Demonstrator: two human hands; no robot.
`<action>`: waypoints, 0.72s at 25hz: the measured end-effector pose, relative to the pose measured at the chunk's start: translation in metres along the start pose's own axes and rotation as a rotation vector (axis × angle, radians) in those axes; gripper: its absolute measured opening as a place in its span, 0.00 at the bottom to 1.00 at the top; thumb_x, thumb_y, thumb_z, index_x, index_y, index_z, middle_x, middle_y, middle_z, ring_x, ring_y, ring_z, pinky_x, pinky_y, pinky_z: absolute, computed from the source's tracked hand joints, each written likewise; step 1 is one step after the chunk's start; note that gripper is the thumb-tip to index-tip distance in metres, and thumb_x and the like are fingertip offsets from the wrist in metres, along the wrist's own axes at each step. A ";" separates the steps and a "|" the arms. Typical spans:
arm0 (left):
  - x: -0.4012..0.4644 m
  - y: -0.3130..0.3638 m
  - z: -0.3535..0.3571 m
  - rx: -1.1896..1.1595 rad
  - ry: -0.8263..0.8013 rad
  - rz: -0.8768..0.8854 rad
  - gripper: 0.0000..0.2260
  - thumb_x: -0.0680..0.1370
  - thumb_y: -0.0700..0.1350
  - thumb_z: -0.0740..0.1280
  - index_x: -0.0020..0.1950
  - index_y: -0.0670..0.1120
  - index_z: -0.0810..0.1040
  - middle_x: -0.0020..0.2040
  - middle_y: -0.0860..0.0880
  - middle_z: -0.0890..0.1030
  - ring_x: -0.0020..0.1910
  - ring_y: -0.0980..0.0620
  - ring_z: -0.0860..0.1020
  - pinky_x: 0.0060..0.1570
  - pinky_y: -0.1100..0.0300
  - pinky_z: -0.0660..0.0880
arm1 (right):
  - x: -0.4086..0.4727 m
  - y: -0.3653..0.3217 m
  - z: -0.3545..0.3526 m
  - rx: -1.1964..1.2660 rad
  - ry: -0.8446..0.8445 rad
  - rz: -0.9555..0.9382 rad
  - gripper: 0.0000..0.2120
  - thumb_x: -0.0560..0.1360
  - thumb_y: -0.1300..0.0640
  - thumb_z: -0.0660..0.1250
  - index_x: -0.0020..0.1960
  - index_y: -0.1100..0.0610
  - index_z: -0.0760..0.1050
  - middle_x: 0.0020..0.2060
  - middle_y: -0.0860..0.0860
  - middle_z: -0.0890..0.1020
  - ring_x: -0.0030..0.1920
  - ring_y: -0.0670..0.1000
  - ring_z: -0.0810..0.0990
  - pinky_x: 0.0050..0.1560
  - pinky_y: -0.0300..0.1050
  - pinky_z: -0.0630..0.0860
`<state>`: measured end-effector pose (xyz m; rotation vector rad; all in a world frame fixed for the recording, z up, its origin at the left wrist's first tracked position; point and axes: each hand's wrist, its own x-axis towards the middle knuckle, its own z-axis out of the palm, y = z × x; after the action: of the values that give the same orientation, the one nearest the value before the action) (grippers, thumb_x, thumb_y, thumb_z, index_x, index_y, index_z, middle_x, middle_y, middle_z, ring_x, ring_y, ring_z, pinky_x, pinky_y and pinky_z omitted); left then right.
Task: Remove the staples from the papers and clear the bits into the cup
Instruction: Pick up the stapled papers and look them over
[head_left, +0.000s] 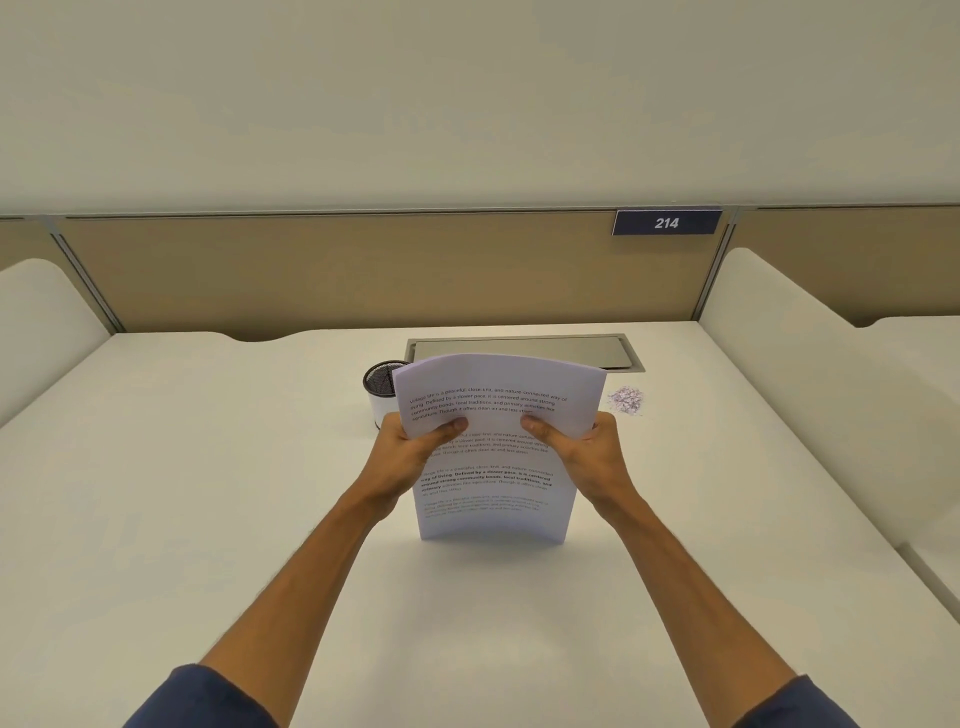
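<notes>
Printed white papers (496, 499) stand upright on their bottom edge on the white desk (208, 519), bowed slightly. My left hand (415, 447) grips the left side of the stack, thumb on the front page. My right hand (582, 447) grips the right side the same way. Behind the papers' left edge stands a white cup with a black mesh rim (382, 392), partly hidden by the sheets. A small heap of paper bits (627, 400) lies on the desk to the right of the papers. No staple is visible.
A grey metal cable hatch (524, 351) is set into the desk behind the papers. A tan partition with a sign reading 214 (666, 223) closes the back. White rounded dividers (779, 332) flank both sides.
</notes>
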<state>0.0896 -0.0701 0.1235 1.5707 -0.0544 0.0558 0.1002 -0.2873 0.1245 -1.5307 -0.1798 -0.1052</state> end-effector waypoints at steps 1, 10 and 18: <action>0.000 -0.001 0.001 0.013 0.008 0.005 0.09 0.75 0.44 0.71 0.55 0.50 0.83 0.51 0.49 0.86 0.49 0.47 0.84 0.48 0.49 0.81 | 0.000 0.001 0.000 -0.004 -0.005 0.006 0.07 0.70 0.59 0.74 0.47 0.50 0.82 0.40 0.45 0.86 0.39 0.49 0.85 0.37 0.40 0.80; 0.010 -0.002 -0.020 -0.377 0.388 -0.005 0.13 0.75 0.41 0.73 0.59 0.43 0.80 0.58 0.44 0.83 0.58 0.42 0.80 0.59 0.43 0.77 | -0.006 0.035 -0.023 -0.096 0.209 0.085 0.23 0.63 0.46 0.78 0.54 0.55 0.80 0.47 0.49 0.86 0.47 0.48 0.84 0.46 0.39 0.79; 0.010 -0.004 -0.014 -0.756 0.450 -0.115 0.16 0.76 0.37 0.70 0.63 0.45 0.77 0.60 0.43 0.82 0.59 0.42 0.80 0.58 0.42 0.77 | -0.021 0.042 0.009 0.291 0.014 0.263 0.10 0.75 0.62 0.69 0.55 0.59 0.80 0.50 0.54 0.85 0.51 0.53 0.84 0.52 0.48 0.81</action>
<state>0.0999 -0.0562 0.1200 0.7775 0.3343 0.2655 0.0867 -0.2777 0.0798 -1.2502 0.0188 0.1149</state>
